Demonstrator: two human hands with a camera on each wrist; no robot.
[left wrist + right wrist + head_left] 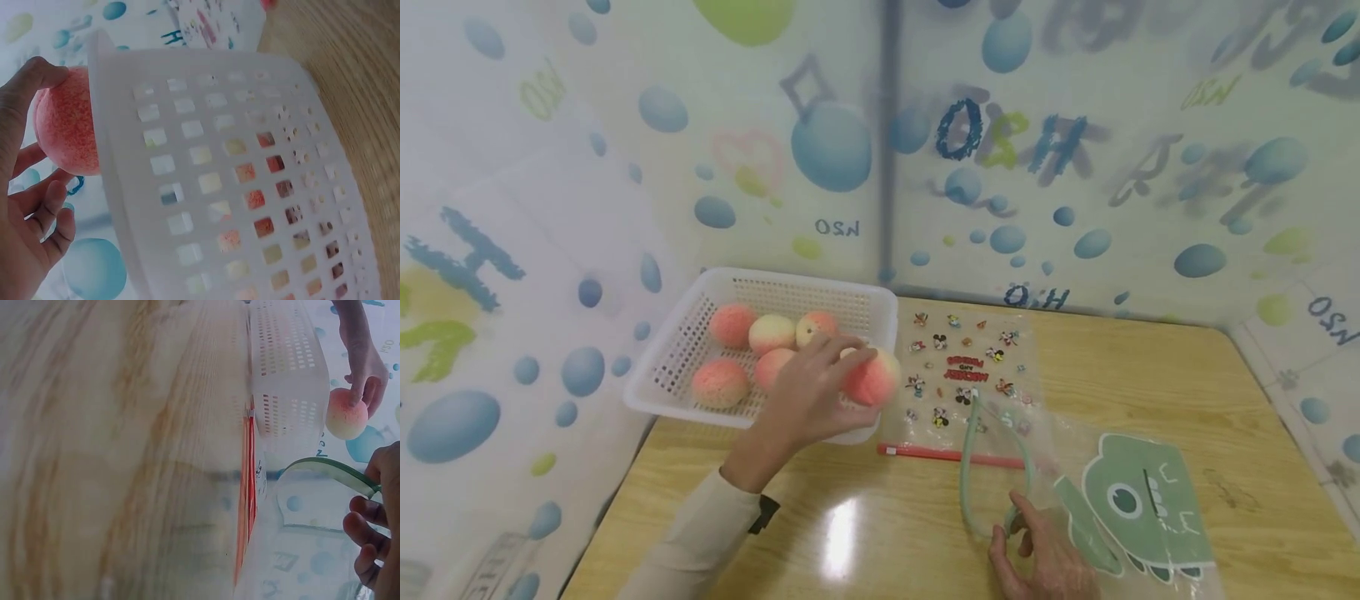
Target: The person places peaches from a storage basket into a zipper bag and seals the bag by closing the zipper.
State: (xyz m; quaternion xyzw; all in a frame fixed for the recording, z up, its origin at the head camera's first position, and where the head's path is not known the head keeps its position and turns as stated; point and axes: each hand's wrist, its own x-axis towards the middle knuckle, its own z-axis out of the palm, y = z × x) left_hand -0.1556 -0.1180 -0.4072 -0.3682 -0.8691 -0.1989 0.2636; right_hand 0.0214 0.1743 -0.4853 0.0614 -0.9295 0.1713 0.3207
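My left hand (808, 387) grips a pink and pale yellow peach (876, 379) above the right rim of a white perforated basket (688, 408). In the left wrist view, thumb and fingers spread around the peach (67, 122) just past the basket rim. Several more peaches (721, 384) lie inside the basket. My right hand (1048, 554) pinches the green edge strip (966, 475) of a clear bag printed with a green monster face (1138, 500). That strip bows out in a loop, and the right wrist view shows the bag mouth (325, 467) held apart there.
A clear bag with small cartoon figures and red lettering (966, 367) lies flat right of the basket, its red slider strip (925, 452) toward me. The wooden table (1150, 358) meets patterned walls (925, 225) at the back and sides.
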